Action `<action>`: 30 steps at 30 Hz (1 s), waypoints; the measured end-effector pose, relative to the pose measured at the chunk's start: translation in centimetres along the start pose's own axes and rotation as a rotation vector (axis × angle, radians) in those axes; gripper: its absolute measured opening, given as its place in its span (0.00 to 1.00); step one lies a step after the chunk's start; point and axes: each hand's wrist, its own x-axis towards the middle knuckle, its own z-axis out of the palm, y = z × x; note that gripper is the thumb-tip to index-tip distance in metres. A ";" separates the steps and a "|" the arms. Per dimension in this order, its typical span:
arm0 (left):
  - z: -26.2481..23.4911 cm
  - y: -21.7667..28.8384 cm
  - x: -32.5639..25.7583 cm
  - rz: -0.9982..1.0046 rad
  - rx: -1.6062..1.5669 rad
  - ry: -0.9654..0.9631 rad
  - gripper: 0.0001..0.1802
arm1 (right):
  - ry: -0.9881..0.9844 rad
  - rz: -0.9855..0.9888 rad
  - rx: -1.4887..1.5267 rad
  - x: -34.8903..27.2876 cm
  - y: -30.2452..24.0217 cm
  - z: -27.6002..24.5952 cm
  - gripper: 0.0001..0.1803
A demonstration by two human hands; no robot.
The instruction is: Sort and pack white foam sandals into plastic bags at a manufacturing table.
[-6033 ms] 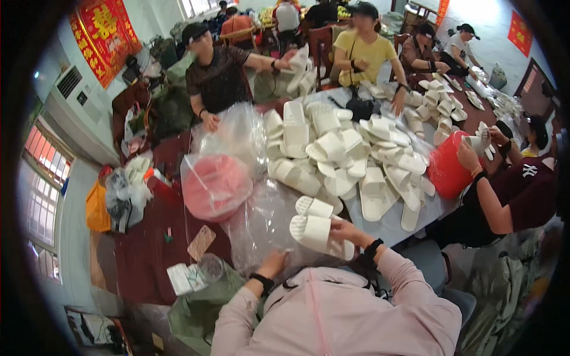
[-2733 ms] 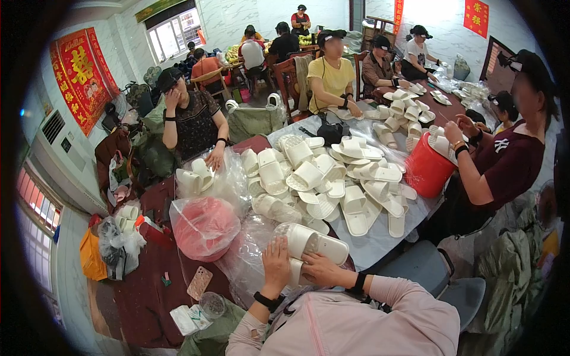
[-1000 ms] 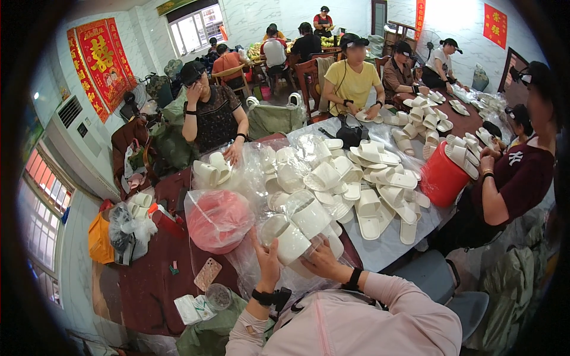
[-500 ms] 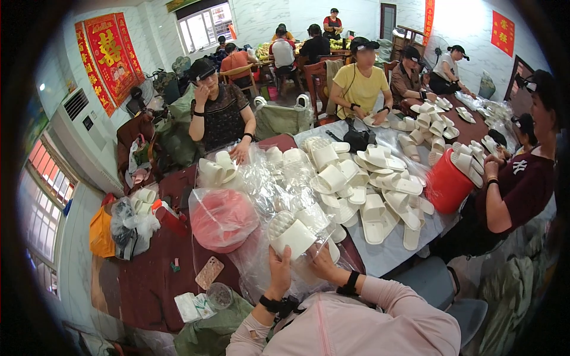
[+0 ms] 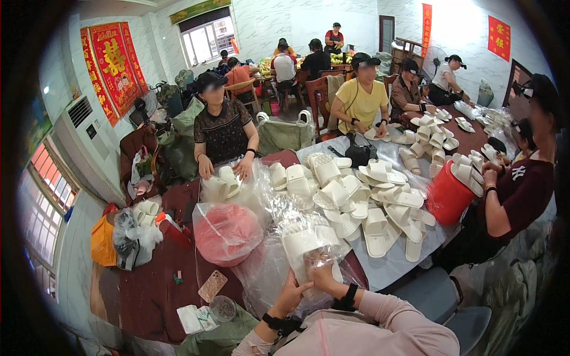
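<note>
Over the dark red surface [image 5: 148, 296], we have a pair of white, open-toed slippers [image 5: 298, 246] within clear, crinkled plastic [image 5: 319, 256]. Our left hand [image 5: 290, 294] grips their near end; we cannot tell whether our right hand's [image 5: 326, 280] grip is closed.

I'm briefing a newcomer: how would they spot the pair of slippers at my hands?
Start at the big heap of white slippers, then come to its near side, just right of the round pink bundle. The pair is there at your left hand and right hand, with shiny clear plastic over it. Its neighbours lie piled, untouched by your hands.
</note>
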 end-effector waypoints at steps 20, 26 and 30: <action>-3.3 4.1 -2.7 -0.208 -0.568 0.387 0.21 | -0.654 -0.308 0.171 -0.5 3.5 -6.0 0.40; -1.2 5.1 -2.7 -0.217 -0.596 0.453 0.18 | -0.482 -0.570 -0.024 -1.8 6.9 -6.9 0.22; 0.9 6.3 -3.1 -0.286 -0.210 0.329 0.23 | -0.422 -0.546 0.049 -1.0 8.5 -8.1 0.10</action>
